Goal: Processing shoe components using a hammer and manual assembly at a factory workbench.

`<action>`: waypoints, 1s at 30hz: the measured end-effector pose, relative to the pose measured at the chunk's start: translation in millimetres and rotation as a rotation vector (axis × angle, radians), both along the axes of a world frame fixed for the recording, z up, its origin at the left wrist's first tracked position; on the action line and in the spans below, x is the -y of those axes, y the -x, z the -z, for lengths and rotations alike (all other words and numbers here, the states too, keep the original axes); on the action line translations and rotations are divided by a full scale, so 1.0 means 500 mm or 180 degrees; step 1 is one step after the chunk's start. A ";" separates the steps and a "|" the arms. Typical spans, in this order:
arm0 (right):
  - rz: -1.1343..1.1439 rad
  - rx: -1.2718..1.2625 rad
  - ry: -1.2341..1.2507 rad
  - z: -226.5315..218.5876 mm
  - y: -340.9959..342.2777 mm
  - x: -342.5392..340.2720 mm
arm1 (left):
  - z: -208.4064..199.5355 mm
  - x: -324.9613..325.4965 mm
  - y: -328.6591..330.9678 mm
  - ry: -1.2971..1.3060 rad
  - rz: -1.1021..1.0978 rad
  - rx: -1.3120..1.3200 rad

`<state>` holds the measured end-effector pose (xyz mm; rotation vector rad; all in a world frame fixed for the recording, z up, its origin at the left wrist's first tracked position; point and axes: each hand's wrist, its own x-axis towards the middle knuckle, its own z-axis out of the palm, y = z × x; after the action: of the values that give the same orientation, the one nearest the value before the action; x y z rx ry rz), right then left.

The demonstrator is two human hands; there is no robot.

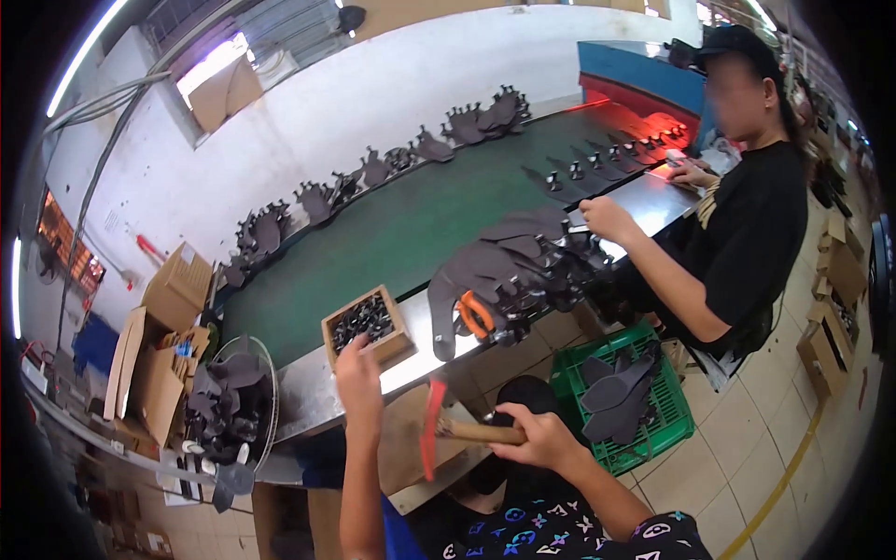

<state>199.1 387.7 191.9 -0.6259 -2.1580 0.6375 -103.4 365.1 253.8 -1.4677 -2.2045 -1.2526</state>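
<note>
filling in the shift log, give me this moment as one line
left hand: at wooden box of small dark parts | right hand: gripping red-headed hammer | nearby: green crate, co-worker

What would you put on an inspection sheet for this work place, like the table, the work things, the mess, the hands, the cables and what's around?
Surface: green belt with a metal edge.
Job's things: hammer; wooden box of black parts; grey pieces heaped.
Clutter: orange pliers among the grey pieces; filled basket and crate.
Hands: right hand grips the hammer; left hand at the box, blurred, grip unclear.
Cables: some at upper left.
Surroundings: another person beside the belt; cardboard boxes at left.
</note>
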 end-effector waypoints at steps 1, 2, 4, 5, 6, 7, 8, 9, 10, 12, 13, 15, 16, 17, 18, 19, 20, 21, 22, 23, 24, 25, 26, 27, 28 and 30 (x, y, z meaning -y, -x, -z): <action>-0.0036 0.0017 0.0225 -0.027 -0.031 0.014 | -0.018 -0.062 -0.029 -0.0008 0.0434 -0.0004; -0.0063 0.0046 0.0450 -0.049 -0.058 0.031 | -0.034 -0.127 -0.072 -0.0093 0.0901 0.0117; 0.0118 -0.0100 0.1216 -0.047 -0.069 0.070 | -0.077 -0.264 -0.212 0.0154 0.1724 0.0752; 0.0165 -0.0165 0.1613 -0.039 -0.069 0.096 | -0.083 -0.326 -0.247 0.0547 0.1646 0.0363; 0.0239 -0.0230 0.1736 -0.032 -0.063 0.120 | -0.036 -0.395 -0.262 0.0518 0.1196 -0.0497; 0.0321 -0.0301 0.1852 -0.017 -0.057 0.137 | 0.004 -0.461 -0.270 0.0487 0.0720 -0.1342; 0.0390 -0.0304 0.2078 0.020 -0.080 0.139 | 0.002 -0.506 -0.318 0.0829 0.1084 -0.0653; 0.0395 -0.0654 0.2003 0.033 -0.086 0.152 | -0.006 -0.535 -0.341 0.1184 0.1406 0.0011; 0.0371 -0.0706 0.2138 0.028 -0.088 0.167 | 0.003 -0.558 -0.329 0.0863 0.1236 0.0784; 0.0526 -0.0675 0.2358 0.029 -0.126 0.170 | -0.022 -0.557 -0.337 -0.0231 0.1448 0.0529; 0.0580 -0.0583 0.2463 0.033 -0.147 0.170 | -0.060 -0.540 -0.324 -0.0674 0.1439 -0.0269; 0.0634 -0.0831 0.2321 0.036 -0.171 0.164 | -0.174 -0.444 -0.288 -0.0495 0.1402 -0.0495; 0.0502 -0.0823 0.2324 0.025 -0.181 0.163 | -0.213 -0.392 -0.238 -0.0749 0.0991 -0.1003; 0.0338 -0.0808 0.2338 0.012 -0.193 0.153 | -0.247 -0.341 -0.196 -0.1048 0.0595 -0.1152; 0.0235 -0.0749 0.2242 0.013 -0.210 0.142 | -0.270 -0.298 -0.156 -0.1169 0.0241 -0.1279; 0.0158 -0.0860 0.1816 0.045 -0.221 0.124 | -0.278 -0.266 -0.128 -0.1270 -0.0120 -0.1406; 0.0175 -0.0749 0.1846 0.039 -0.222 0.113 | -0.276 -0.228 -0.101 -0.1160 -0.0253 -0.1437; 0.0179 -0.0631 0.1872 0.036 -0.221 0.101 | -0.271 -0.190 -0.072 -0.1379 -0.0129 -0.0221; 0.0152 -0.0698 0.2017 0.057 -0.228 0.088 | -0.263 -0.162 -0.049 -0.1640 0.0008 0.1014; 0.0064 -0.0775 0.2173 0.077 -0.215 0.078 | -0.242 -0.122 -0.018 -0.1615 -0.0172 0.0944; -0.0023 -0.0832 0.2199 0.057 -0.189 0.074 | -0.199 -0.082 0.014 -0.1735 0.0261 0.1375; -0.0135 -0.0995 0.2476 0.029 -0.158 0.080 | -0.154 -0.041 0.042 -0.1867 0.0713 0.1795; -0.0246 -0.1232 0.2961 0.048 -0.154 0.084 | -0.096 -0.013 0.052 -0.1501 0.0960 0.1695; -0.0332 -0.1472 0.3445 0.068 -0.152 0.085 | -0.040 0.018 0.048 -0.1124 0.1221 0.1602; -0.0398 -0.1439 0.3480 0.068 -0.137 0.083 | 0.001 0.053 0.030 -0.0529 0.1224 0.1704; -0.0274 -0.1940 0.3566 0.056 -0.111 0.095 | 0.078 0.122 -0.002 0.0331 0.0597 0.1780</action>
<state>254.4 340.2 163.9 -0.7461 -1.1275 1.8360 -102.4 303.9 214.7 -1.5318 -2.5442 -1.8196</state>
